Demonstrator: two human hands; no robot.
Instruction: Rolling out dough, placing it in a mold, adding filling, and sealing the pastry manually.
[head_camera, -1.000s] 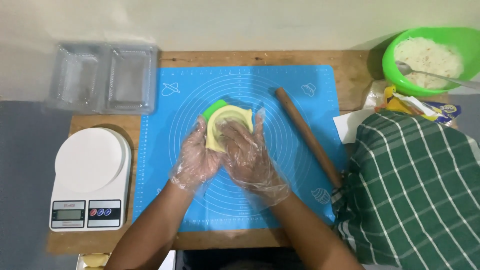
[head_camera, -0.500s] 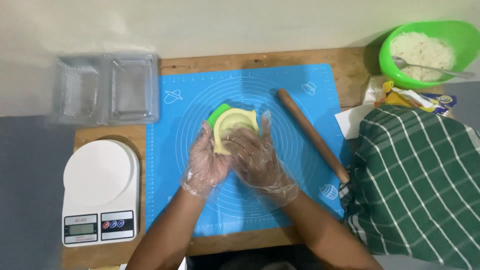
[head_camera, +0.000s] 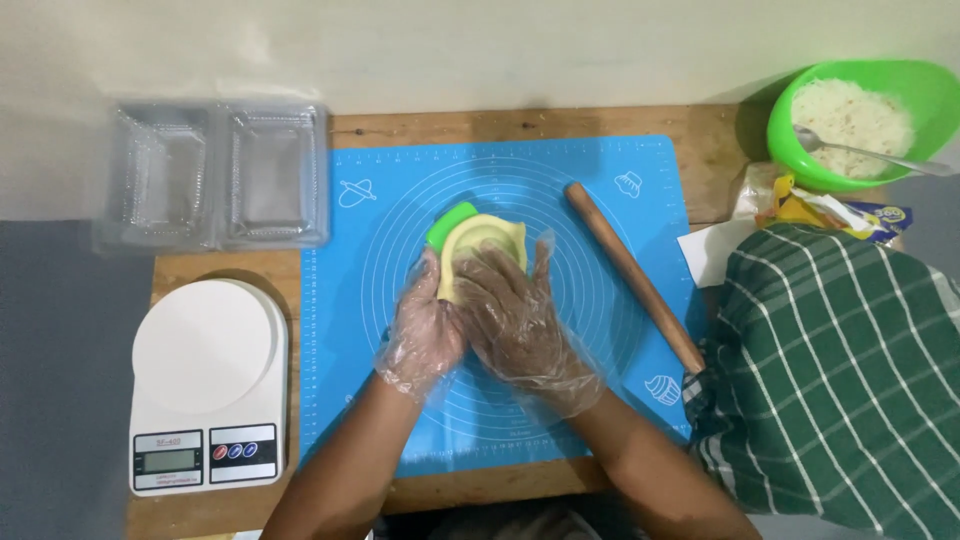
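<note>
On the wooden table lies a blue silicone baking mat printed with concentric circles. At the right edge, a green-and-white checked cloth covers that side of the table and overlaps the mat's corner. Left of the mat stands a white kitchen scale with nothing on its platter. Behind the scale sits a clear plastic hinged container, opened flat; both halves are empty. At the far right corner is a green bowl holding a white grated filling, with a metal spoon resting in it, handle over the rim. A wooden rolling pin lies diagonally on the mat, just right of the hands.

Both hands wear clear plastic gloves. The left hand and right hand are closed together around a green press mould lined with pale yellow dough, held at the mat's centre. Fingers of the right hand lie over the dough's near edge.
</note>
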